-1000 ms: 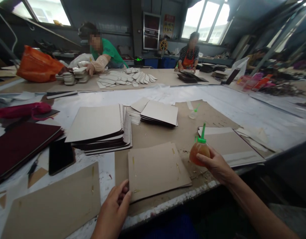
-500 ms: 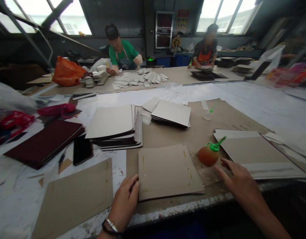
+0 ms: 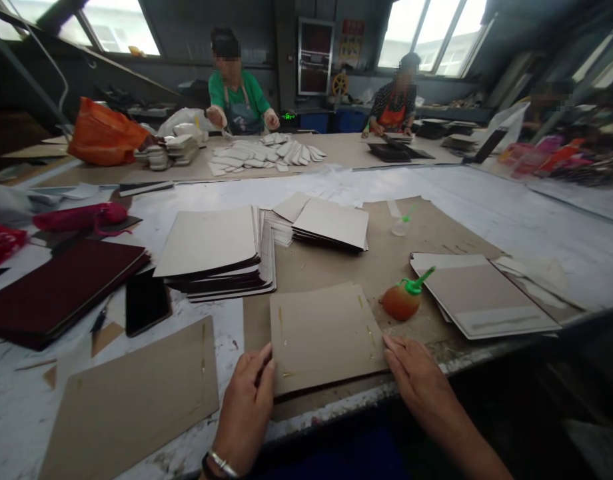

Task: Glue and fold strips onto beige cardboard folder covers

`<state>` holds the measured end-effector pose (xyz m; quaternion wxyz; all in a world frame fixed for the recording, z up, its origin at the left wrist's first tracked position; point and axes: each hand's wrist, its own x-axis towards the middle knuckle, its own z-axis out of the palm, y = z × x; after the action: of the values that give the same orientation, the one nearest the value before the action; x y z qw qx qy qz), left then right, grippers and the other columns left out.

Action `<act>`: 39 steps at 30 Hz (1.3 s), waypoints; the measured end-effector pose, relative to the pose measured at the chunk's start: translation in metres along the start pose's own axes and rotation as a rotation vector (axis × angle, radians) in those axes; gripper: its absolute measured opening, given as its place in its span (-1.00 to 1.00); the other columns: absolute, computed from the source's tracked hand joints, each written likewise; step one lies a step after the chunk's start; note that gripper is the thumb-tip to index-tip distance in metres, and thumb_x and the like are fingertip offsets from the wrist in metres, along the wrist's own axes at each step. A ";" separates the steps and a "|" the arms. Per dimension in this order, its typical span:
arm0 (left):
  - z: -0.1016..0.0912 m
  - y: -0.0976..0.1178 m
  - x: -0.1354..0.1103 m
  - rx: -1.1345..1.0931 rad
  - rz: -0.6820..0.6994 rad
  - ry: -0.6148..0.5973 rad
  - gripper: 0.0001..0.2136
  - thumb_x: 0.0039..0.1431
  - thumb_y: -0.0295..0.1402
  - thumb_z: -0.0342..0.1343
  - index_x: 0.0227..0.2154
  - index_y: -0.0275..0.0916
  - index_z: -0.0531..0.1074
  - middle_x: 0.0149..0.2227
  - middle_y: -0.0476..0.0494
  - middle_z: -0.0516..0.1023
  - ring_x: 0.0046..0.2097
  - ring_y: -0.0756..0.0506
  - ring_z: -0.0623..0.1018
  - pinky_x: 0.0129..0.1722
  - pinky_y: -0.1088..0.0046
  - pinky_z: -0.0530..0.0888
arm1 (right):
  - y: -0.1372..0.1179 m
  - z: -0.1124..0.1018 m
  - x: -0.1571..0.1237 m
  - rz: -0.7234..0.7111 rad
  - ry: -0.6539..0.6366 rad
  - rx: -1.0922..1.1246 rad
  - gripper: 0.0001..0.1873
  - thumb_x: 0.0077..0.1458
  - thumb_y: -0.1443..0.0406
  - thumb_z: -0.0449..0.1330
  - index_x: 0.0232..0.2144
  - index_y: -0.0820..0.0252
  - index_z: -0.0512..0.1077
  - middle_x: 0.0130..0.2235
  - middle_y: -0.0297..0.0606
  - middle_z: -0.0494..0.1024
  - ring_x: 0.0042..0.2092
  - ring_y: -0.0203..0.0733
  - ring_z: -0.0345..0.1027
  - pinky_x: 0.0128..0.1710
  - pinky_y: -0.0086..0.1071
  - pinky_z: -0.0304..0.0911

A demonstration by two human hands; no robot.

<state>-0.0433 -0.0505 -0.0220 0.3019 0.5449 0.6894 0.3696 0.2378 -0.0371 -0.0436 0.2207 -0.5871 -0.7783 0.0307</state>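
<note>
A grey-brown cardboard sheet (image 3: 326, 333) with yellowish glue strips near its edges is between my two hands at the front of the table. My left hand (image 3: 249, 393) pinches its left edge, and my right hand (image 3: 419, 373) grips its right edge. The front of the sheet looks slightly raised above the surface. Just beyond my right hand stands an orange squeeze bottle (image 3: 401, 302) with a green nozzle. Left of my left hand lies another cardboard sheet (image 3: 136, 393), also with a glue strip.
Stacked pale boards (image 3: 211, 240) and a second stack (image 3: 331, 223) lie beyond. Right is a pile of taped boards (image 3: 486, 293). A phone (image 3: 146, 303) and dark red folders (image 3: 66, 287) lie left. Two co-workers sit across, one in a green top (image 3: 259, 93).
My right hand has moved left from beside the squeeze bottle to the sheet's right edge and closed on it. My left hand stays at the left edge. The view has shifted slightly.
</note>
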 end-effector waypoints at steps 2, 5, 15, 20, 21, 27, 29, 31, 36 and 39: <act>-0.001 0.002 0.000 -0.010 -0.021 0.011 -0.58 0.03 -0.09 -0.09 -0.19 -0.24 0.47 -0.19 -0.23 0.51 -0.09 -0.20 0.46 -0.04 0.19 0.38 | -0.001 0.001 -0.003 0.004 -0.001 -0.006 -0.59 0.22 0.26 -0.12 -0.09 0.41 0.40 -0.18 0.00 0.48 -0.09 -0.04 0.30 -0.03 -0.10 0.19; 0.000 0.003 -0.001 0.006 -0.027 0.010 -0.54 0.05 -0.08 -0.13 -0.17 -0.29 0.46 -0.17 -0.26 0.51 -0.08 -0.20 0.46 -0.05 0.21 0.40 | -0.001 0.004 -0.004 0.010 0.012 0.007 -0.59 0.21 0.26 -0.11 -0.09 0.42 0.40 -0.17 0.01 0.47 -0.08 -0.02 0.29 -0.02 -0.09 0.17; 0.007 -0.015 -0.004 0.093 0.093 -0.005 -0.50 0.10 -0.07 -0.17 -0.12 -0.35 0.43 -0.20 -0.31 0.46 -0.11 -0.23 0.42 0.00 0.04 0.32 | -0.009 -0.004 0.001 0.148 -0.021 0.172 -0.62 0.21 0.26 -0.12 -0.15 0.32 0.42 -0.18 -0.03 0.45 -0.09 -0.06 0.27 -0.03 -0.11 0.18; 0.008 -0.018 -0.008 0.084 0.079 -0.012 -0.49 0.07 -0.02 -0.14 -0.10 -0.28 0.43 -0.19 -0.27 0.45 -0.09 -0.24 0.40 0.02 0.01 0.29 | -0.016 -0.010 0.004 0.217 -0.043 0.231 -0.62 0.21 0.26 -0.14 -0.15 0.32 0.40 -0.20 -0.03 0.43 -0.10 -0.06 0.25 -0.03 -0.11 0.17; 0.007 -0.016 -0.008 0.075 0.062 -0.021 -0.50 0.06 -0.01 -0.13 -0.11 -0.25 0.43 -0.18 -0.26 0.45 -0.07 -0.24 0.40 0.03 0.01 0.29 | -0.017 -0.011 0.005 0.226 -0.056 0.249 -0.63 0.21 0.25 -0.14 -0.16 0.30 0.40 -0.21 -0.05 0.43 -0.10 -0.06 0.25 -0.03 -0.12 0.16; -0.001 -0.007 -0.016 -0.031 -0.200 -0.023 -0.39 0.04 0.07 -0.18 0.03 -0.25 0.30 0.02 -0.22 0.38 0.10 -0.19 0.32 0.17 0.15 0.14 | -0.020 -0.020 0.009 0.324 -0.131 0.379 -0.64 0.22 0.23 -0.15 -0.23 0.22 0.42 -0.21 -0.12 0.44 -0.11 -0.13 0.29 -0.04 -0.22 0.19; -0.005 -0.006 -0.018 -0.061 -0.312 -0.030 -0.34 -0.01 0.12 -0.16 0.05 -0.22 0.26 0.01 -0.19 0.41 0.08 -0.19 0.35 0.17 0.17 0.16 | -0.019 -0.023 0.007 0.355 -0.154 0.397 -0.65 0.21 0.22 -0.13 -0.27 0.20 0.43 -0.24 -0.14 0.46 -0.15 -0.13 0.32 -0.08 -0.24 0.22; -0.007 -0.005 -0.019 -0.057 -0.368 -0.033 -0.33 -0.10 0.15 -0.09 0.01 -0.18 0.31 -0.03 -0.16 0.45 0.06 -0.21 0.37 0.13 0.17 0.20 | -0.018 -0.025 0.003 0.381 -0.172 0.396 -0.66 0.20 0.22 -0.11 -0.30 0.19 0.43 -0.31 -0.17 0.47 -0.22 -0.14 0.35 -0.16 -0.27 0.26; -0.008 -0.001 -0.013 -0.053 -0.424 -0.066 -0.39 -0.31 0.17 0.06 -0.26 -0.22 0.42 -0.30 -0.18 0.55 -0.17 -0.27 0.49 -0.08 0.15 0.38 | -0.023 -0.025 -0.004 0.367 -0.108 0.319 -0.70 0.19 0.25 -0.08 -0.29 0.18 0.44 -0.34 -0.16 0.46 -0.25 -0.13 0.35 -0.20 -0.26 0.28; -0.005 -0.005 -0.016 -0.139 -0.395 -0.054 -0.49 -0.35 0.12 0.16 -0.40 -0.19 0.43 -0.41 -0.14 0.54 -0.26 -0.24 0.51 -0.16 0.23 0.44 | -0.029 -0.023 -0.009 0.332 -0.064 0.271 -0.70 0.20 0.29 -0.09 -0.27 0.18 0.44 -0.33 -0.16 0.45 -0.25 -0.15 0.37 -0.20 -0.28 0.31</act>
<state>-0.0463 -0.0676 -0.0230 0.4239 0.3866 0.7474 0.3351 0.2222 -0.0596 -0.0165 0.2645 -0.6709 -0.6663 0.1897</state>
